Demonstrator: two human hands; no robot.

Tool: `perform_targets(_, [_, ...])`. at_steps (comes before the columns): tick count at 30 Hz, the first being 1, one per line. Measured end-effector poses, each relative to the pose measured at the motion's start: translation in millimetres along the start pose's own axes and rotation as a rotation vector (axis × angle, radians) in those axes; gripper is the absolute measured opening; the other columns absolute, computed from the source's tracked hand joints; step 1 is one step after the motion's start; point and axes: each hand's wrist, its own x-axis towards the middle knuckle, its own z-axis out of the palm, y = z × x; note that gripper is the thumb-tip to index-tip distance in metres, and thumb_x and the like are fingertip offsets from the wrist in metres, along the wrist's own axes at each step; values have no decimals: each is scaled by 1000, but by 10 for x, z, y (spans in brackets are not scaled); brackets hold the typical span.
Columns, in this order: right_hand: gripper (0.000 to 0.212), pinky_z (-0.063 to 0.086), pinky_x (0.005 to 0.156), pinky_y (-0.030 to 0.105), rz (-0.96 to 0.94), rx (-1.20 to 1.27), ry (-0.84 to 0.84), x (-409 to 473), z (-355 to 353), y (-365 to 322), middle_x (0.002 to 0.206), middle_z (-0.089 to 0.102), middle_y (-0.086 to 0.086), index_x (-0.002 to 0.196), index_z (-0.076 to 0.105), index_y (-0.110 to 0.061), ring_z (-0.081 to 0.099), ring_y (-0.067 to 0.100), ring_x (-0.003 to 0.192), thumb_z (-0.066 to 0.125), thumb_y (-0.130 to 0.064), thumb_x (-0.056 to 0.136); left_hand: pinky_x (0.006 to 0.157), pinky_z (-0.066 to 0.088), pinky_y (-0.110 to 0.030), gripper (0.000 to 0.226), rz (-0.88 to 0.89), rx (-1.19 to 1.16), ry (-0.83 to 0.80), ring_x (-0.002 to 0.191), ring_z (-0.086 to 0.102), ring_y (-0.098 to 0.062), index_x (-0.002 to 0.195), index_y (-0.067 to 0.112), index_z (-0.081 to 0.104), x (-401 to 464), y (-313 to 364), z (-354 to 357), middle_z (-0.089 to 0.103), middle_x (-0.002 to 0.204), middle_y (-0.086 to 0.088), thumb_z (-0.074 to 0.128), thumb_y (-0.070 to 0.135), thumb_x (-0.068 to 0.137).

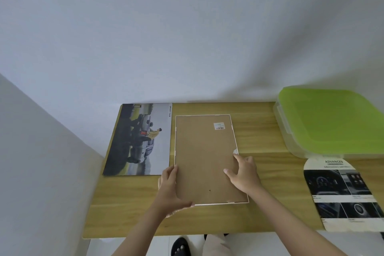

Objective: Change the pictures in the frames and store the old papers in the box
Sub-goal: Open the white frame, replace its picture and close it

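Both hands worked the near end of the frame [205,158], which lay face down, brown backing up, in the middle of the tabletop [128,197], its long axis running from the near edge toward the far edge. Her left hand [170,187] gripped the frame's near-left corner; the right hand [243,170] rested spread on the backing by the right rim, nearer a small tab there. A car picture [141,139] lay just left; the green-lidded box [330,122] stood at the far right corner.

light wood tabletop [259,131] shoved against plain white wall [187,27], pale floor [128,245] below near edge, black sandal [180,246] on foot down there
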Motion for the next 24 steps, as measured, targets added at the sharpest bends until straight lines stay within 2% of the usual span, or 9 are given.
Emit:
perform_targets(2, [78,35,100,30,-4,11,-42,-3,-33,-5,119,33,6,141,37,-19,38,26,122,73,-40,75,105,34,-28,124,-3,4,30,116,29,-15,148,17,17,-51,-21,22,21,127,10,77,53,46])
perform_targets(6, [87,37,98,27,-23,11,-69,-12,-52,-19,116,27,2,142,36,-20,36,21,122,78,-41,68,101,27,-21,113,-13,-8,106,115,29,-12,146,16,26,-133,-84,60,28,122,5,73,54,51])
perform_targets(10, [87,38,96,29,-24,-4,-58,11,-42,-90,119,29,2,141,38,-20,33,21,123,79,-41,67,100,26,-19,98,-8,4,163,115,30,-11,143,14,31,-167,-107,58,30,122,5,79,39,61])
perform_targets(14, [85,39,95,32,-25,-40,-77,64,-28,-198,125,32,4,140,37,-17,31,25,125,78,-39,69,99,28,-20,90,-24,15,227,117,33,-13,141,12,36,-184,-125,46,31,121,5,79,36,66])
perform_targets(20, [88,39,97,34,-15,-57,-100,173,-5,-298,129,34,5,138,37,-14,32,26,125,81,-36,65,97,28,-20,87,-41,8,251,115,33,-13,141,14,36,-179,-133,30,32,118,3,78,36,69])
perform_targets(24, [87,38,97,32,21,-10,-115,267,-21,-304,129,36,6,130,44,-14,35,27,123,87,-31,57,98,26,-20,87,-54,-6,236,114,32,-13,142,13,34,-167,-138,29,31,117,2,79,33,70])
